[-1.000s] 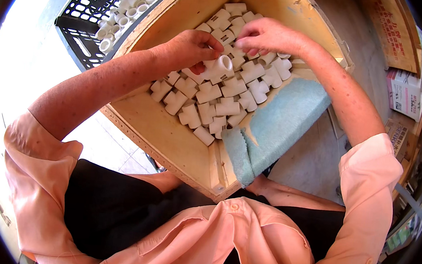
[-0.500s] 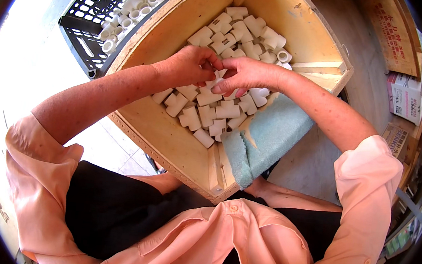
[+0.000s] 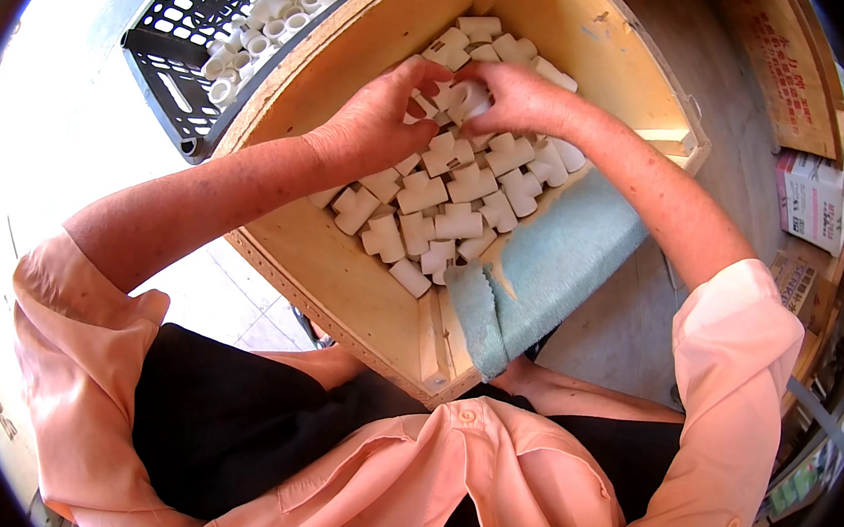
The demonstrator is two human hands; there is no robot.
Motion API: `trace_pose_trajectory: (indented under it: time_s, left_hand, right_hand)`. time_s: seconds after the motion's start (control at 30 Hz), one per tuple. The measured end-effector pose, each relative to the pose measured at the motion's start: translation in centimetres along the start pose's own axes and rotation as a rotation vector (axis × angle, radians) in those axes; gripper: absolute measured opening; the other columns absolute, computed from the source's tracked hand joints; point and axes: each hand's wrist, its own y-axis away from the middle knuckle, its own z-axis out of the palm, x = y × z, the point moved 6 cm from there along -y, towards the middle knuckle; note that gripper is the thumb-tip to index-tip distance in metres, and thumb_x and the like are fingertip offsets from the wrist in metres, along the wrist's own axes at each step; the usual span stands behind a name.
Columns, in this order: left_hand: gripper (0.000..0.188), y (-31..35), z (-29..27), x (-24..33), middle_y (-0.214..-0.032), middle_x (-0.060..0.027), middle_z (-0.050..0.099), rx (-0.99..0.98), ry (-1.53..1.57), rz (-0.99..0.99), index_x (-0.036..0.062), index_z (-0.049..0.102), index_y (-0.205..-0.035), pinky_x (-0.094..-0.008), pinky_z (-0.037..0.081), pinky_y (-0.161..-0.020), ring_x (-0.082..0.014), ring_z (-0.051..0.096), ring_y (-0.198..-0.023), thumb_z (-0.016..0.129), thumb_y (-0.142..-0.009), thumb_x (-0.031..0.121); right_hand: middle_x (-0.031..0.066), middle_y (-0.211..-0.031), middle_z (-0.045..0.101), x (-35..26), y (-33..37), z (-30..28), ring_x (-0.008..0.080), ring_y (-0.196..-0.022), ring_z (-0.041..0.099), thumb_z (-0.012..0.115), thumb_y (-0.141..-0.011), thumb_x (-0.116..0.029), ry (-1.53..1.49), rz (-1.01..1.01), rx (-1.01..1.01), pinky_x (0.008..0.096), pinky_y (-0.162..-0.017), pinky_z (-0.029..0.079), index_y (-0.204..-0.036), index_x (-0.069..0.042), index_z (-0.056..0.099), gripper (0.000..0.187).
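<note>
A wooden box (image 3: 601,53) stands in front of me, partly filled with a pile of white plastic pipe tees (image 3: 458,222). Over the pile's far half, my right hand (image 3: 524,102) grips a white pipe fitting (image 3: 470,99) between thumb and fingers. My left hand (image 3: 387,115) is just left of it, low over the tees, its thumb and fingers curved and apart. I see nothing held in the left hand, though its fingertips partly hide the tees beneath.
A light-blue cloth (image 3: 568,261) drapes over the box's right near edge. Beyond the left wall, a black plastic crate (image 3: 173,71) holds more white fittings (image 3: 261,44). To the right are a wooden panel (image 3: 785,74) with red lettering and a white-and-pink carton (image 3: 817,203).
Both hands, close together half a second ago, have parted and moved slightly farther over the pile. The right hand now grips a fitting; the left hand's fingers have spread.
</note>
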Motion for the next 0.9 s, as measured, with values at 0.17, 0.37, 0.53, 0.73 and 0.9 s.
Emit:
trace_pose_trajectory:
  time_s: [0.17,0.37,0.53,0.73,0.9]
  left_hand:
    - [0.049,0.1,-0.5,-0.6,-0.112,-0.0086,0.055,-0.012,0.004,-0.016,0.005,0.044,-0.13,-0.0284,0.053,-0.079,-0.014,0.058,-0.093,0.058,-0.083,0.002]
    - [0.048,0.5,-0.1,-1.6,-0.111,-0.0076,0.055,-0.082,0.036,-0.07,0.0054,0.043,-0.13,-0.0267,0.054,-0.074,-0.012,0.056,-0.087,0.057,-0.085,0.003]
    - [0.049,0.4,-0.3,-1.4,-0.11,-0.01,0.058,-0.127,0.05,-0.11,0.0044,0.043,-0.129,-0.0303,0.051,-0.082,-0.0192,0.059,-0.095,0.059,-0.082,0.005]
    - [0.048,0.2,-0.2,-1.5,-0.107,-0.008,0.058,-0.159,0.044,-0.133,0.0045,0.042,-0.13,-0.029,0.053,-0.077,-0.0157,0.06,-0.088,0.058,-0.085,0.005]
    - [0.046,0.1,0.0,-1.6,-0.106,-0.0076,0.056,-0.188,0.032,-0.132,0.0043,0.041,-0.131,-0.0277,0.055,-0.072,-0.0127,0.06,-0.083,0.055,-0.087,0.005]
  right_hand:
    - [0.0136,-0.109,0.06,1.3,-0.8,-4.1,0.0312,-0.102,0.06,0.075,-0.068,-0.02,0.545,0.06,0.332,0.0399,-0.086,0.05,-0.122,-0.007,0.055,0.059]
    - [0.0134,-0.109,0.058,4.8,-2.8,-4.4,0.0319,-0.1,0.059,0.074,-0.069,-0.017,0.478,0.148,0.394,0.04,-0.082,0.051,-0.113,-0.007,0.058,0.048]
    - [0.014,-0.102,0.062,3.7,-2.5,-4.0,0.0308,-0.092,0.064,0.068,-0.074,-0.017,0.826,0.068,0.471,0.0385,-0.074,0.053,-0.093,-0.005,0.066,0.022]
    - [0.0141,-0.106,0.06,3.6,-2.6,-4.3,0.0297,-0.095,0.064,0.071,-0.072,-0.02,0.829,0.121,0.339,0.0387,-0.076,0.054,-0.1,-0.005,0.068,0.032]
    - [0.0149,-0.106,0.062,2.7,-2.0,-4.7,0.0296,-0.095,0.065,0.068,-0.076,-0.021,0.863,0.164,0.221,0.0386,-0.077,0.054,-0.099,-0.007,0.07,0.027]
